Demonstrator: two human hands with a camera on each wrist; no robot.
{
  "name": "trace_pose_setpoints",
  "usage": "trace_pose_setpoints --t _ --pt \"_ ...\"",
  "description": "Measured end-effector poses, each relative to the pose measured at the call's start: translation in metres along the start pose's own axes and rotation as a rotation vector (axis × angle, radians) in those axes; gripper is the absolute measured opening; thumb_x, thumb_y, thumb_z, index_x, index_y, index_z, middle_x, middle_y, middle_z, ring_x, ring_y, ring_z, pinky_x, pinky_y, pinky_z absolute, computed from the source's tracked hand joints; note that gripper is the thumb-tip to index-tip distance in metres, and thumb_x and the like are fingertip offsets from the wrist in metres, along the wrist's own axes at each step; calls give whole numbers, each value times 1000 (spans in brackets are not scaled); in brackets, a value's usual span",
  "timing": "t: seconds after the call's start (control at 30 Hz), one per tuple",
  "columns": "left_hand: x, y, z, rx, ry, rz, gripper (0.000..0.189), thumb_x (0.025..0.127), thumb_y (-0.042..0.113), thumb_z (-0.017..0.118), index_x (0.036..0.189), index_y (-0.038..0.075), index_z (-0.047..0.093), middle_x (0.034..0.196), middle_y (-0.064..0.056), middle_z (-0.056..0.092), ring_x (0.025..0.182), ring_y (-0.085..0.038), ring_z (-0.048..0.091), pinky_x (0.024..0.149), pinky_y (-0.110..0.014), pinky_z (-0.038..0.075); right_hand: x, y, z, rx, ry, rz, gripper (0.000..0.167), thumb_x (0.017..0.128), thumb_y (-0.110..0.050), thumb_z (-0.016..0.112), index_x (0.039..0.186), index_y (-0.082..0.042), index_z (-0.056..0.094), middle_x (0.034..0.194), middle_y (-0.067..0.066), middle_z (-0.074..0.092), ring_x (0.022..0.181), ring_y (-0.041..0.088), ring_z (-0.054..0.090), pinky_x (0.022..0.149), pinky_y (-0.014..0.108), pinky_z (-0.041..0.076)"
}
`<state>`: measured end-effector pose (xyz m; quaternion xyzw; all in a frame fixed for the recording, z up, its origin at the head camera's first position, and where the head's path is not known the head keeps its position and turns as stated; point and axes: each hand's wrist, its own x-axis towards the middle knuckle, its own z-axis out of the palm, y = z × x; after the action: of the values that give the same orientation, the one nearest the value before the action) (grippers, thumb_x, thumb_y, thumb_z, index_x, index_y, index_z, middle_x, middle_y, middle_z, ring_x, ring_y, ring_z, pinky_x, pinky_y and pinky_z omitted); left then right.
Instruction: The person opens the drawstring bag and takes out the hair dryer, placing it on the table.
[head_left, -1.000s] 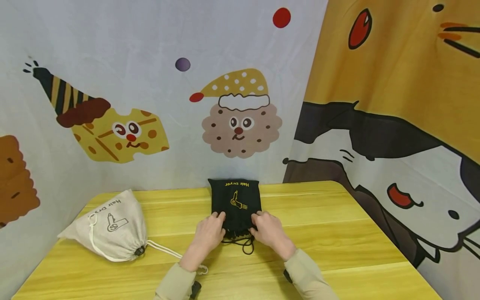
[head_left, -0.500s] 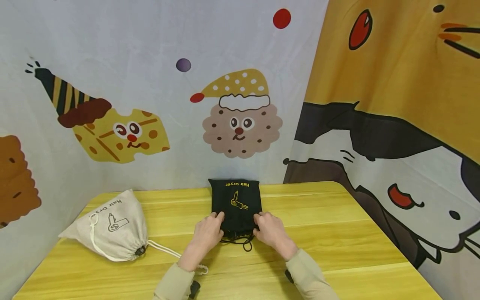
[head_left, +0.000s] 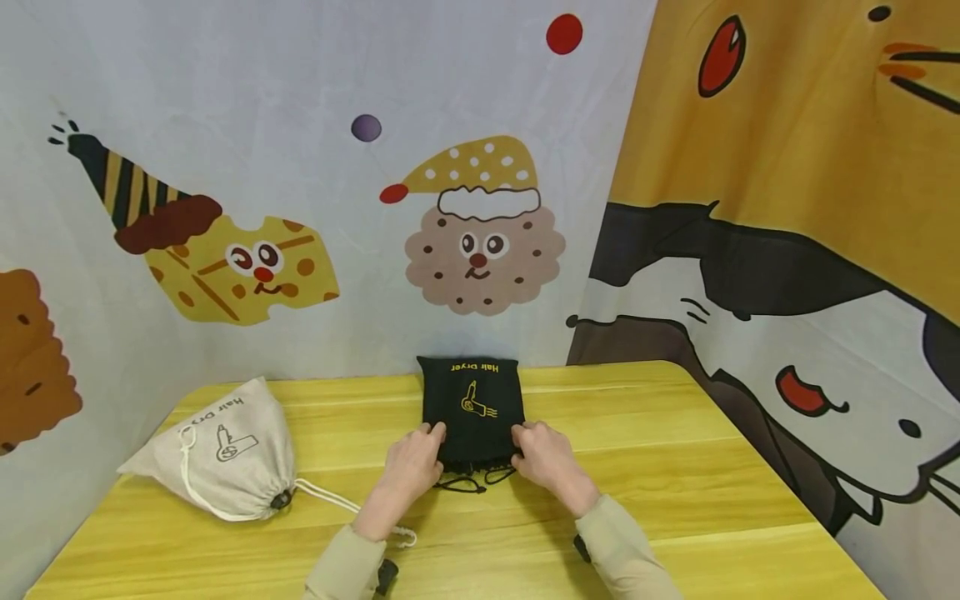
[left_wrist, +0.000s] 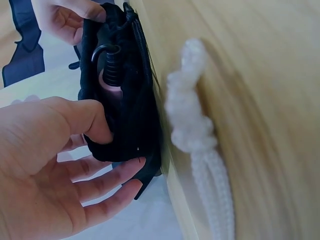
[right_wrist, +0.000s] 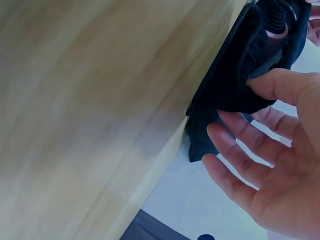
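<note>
A black drawstring bag (head_left: 476, 429) printed "Hair Dryer" in yellow lies on the table, its mouth toward me. My left hand (head_left: 414, 460) grips one side of the mouth, thumb inside the rim in the left wrist view. The other side is pinched by my right hand (head_left: 546, 457), thumb again inside the rim. The mouth gapes between them. Inside, the left wrist view shows a pink hair dryer end with a black ribbed cord sleeve (left_wrist: 114, 67) and a hanging loop; the rest is hidden by the cloth. Black drawcords (head_left: 461, 485) trail from the mouth.
A beige drawstring bag (head_left: 225, 458), also printed as a hair dryer bag, lies bulging at the table's left. Its white cord (head_left: 330, 497) runs toward my left forearm. A printed cloth backdrop (head_left: 352, 217) stands behind the wooden table (head_left: 690, 492).
Both hands have moved apart, spreading the bag's mouth wider. The drawcords at the mouth have shifted and now form two loops. The beige bag stays in place.
</note>
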<state>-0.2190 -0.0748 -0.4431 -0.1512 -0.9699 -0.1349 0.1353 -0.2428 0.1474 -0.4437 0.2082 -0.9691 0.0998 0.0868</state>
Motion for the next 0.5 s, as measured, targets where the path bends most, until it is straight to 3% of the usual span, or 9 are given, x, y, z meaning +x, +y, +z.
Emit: trace_pose_setpoints --t 0.23,0.5 --pt "0 1 -2 -4 -43 -13 28 71 0 71 92 9 56 80 -6 56 62 -21 54 46 -30 42 -2 1 -2 9 -4 0 19 75 -8 68 75 -13 50 68 -1 48 60 13 40 49 27 34" --pt "0 2 -2 25 -1 -15 25 73 6 75 89 10 56 78 -6 57 62 -21 56 47 -31 44 -3 1 -1 -27 42 -17 18 75 -9 71 76 -12 53 69 -1 52 60 14 48 48 29 39"
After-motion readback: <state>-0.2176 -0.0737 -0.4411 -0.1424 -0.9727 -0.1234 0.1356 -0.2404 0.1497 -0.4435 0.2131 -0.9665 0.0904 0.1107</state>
